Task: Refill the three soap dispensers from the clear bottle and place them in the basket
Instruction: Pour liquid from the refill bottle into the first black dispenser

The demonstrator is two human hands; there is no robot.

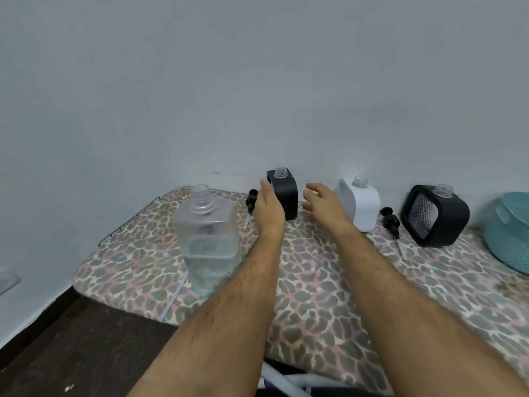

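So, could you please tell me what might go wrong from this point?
1. The clear bottle stands uncapped and part full beside the left forearm; a sideways nudge could tip and spill it.
2. Both open hands, left hand and right hand, flank the black dispenser, whose neck is open; a clumsy grip may topple it.
3. The loose pump lies between the white dispenser and the other black one; a sweep could knock it off.

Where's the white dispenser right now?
In the head view, the white dispenser stands right of centre against the wall, between two black dispensers, just beyond the right hand.
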